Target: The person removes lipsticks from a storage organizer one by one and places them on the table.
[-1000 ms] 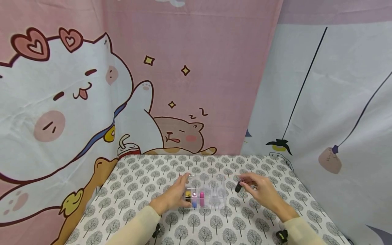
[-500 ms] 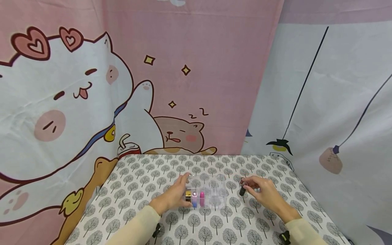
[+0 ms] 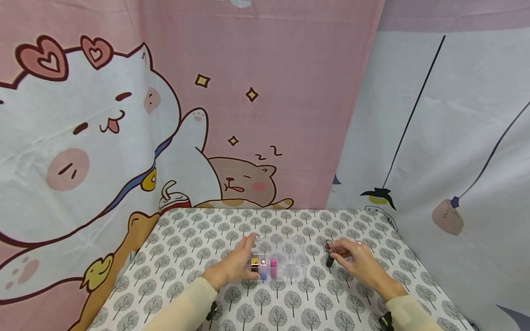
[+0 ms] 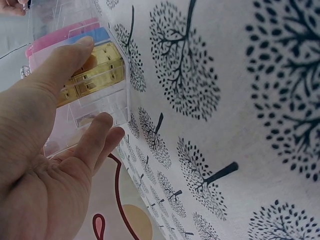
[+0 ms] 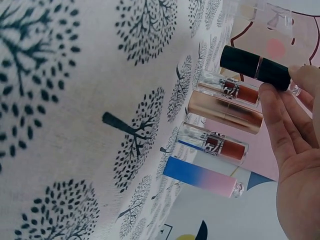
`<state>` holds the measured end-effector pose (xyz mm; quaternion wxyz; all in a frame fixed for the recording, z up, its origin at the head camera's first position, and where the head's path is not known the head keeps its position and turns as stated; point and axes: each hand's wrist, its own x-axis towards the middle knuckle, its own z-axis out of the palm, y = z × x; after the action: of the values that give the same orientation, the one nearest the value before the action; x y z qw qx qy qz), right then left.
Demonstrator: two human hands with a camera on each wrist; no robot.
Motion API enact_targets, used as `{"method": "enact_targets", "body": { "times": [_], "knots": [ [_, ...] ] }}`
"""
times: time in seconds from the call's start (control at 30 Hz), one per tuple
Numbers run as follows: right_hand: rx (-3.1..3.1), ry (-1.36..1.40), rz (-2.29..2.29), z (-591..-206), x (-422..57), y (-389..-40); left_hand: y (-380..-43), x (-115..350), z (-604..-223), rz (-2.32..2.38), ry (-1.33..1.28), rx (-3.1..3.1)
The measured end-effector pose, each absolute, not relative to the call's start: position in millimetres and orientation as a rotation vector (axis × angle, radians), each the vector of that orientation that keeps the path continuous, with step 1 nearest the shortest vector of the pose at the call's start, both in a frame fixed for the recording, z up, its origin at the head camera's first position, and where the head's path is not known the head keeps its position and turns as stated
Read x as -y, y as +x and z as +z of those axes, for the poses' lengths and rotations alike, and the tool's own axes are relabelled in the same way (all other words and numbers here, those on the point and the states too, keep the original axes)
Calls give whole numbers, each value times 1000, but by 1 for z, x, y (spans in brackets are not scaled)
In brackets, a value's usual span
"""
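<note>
In the head view my left hand [image 3: 234, 263] grips the left end of a clear divided organizer box [image 3: 299, 272]. The left wrist view shows the thumb along a gold tube [image 4: 112, 75] in the box and the fingers at the end wall. Pink [image 3: 273, 269] and blue [image 3: 263, 276] tubes also stand in its left compartments. To the right of the box, my right hand [image 3: 355, 255] pinches one end of a black lipstick tube [image 5: 256, 67] between thumb and fingers. Beside it stand a rose-gold lipstick [image 5: 225, 111], clear-capped lip glosses [image 5: 214, 142] and a blue-pink tube [image 5: 202, 176].
The table is covered by a white cloth [image 3: 232, 312] printed with grey trees. Pink and white cartoon curtains [image 3: 298, 115] hang behind it and at the sides. The box's right compartments show only clear plastic.
My right hand has shifted a little to the right with the black lipstick tube, which now sits lower and straighter. The left hand and the organizer box have stayed put.
</note>
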<state>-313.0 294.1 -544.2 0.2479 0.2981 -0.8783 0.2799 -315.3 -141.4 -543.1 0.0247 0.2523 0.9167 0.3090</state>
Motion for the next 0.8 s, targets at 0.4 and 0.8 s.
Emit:
{"method": "enact_targets", "body": {
  "times": [0.4, 0.8],
  "knots": [
    [2466, 778, 786, -553, -298, -315, -316, 142, -543, 943, 775, -2835],
    [2503, 748, 812, -557, -299, -316, -315, 141, -543, 940, 754, -2826]
  ]
}}
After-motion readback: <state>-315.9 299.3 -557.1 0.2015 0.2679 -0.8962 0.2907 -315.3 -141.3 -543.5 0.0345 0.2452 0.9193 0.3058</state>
